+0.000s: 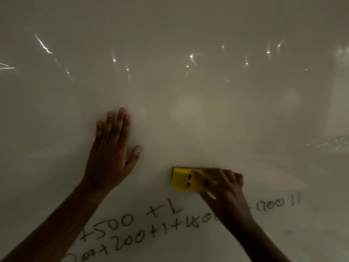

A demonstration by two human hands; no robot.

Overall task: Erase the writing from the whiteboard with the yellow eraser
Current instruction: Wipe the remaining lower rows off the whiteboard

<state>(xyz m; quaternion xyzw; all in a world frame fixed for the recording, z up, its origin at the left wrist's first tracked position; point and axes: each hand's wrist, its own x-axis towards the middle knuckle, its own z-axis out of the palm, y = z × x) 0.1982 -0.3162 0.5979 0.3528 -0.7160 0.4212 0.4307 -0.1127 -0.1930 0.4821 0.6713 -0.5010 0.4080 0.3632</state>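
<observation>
The whiteboard (188, 91) fills the whole view, dim and glossy. A yellow eraser (184, 179) is pressed flat against it at lower centre, with my right hand (224, 190) gripping its right end; the hand is blurred. Dark handwritten numbers (132, 229) run in lines across the bottom of the board, just below the eraser, reading like "+500", "+200+1+180" and "1900" (270, 205). My left hand (111, 148) lies flat on the board to the left of the eraser, fingers spread upward, holding nothing.
The board above the eraser is bare of writing. Small bright light reflections (190, 56) dot the upper board, and a pale reflection (336, 142) shows at the right edge.
</observation>
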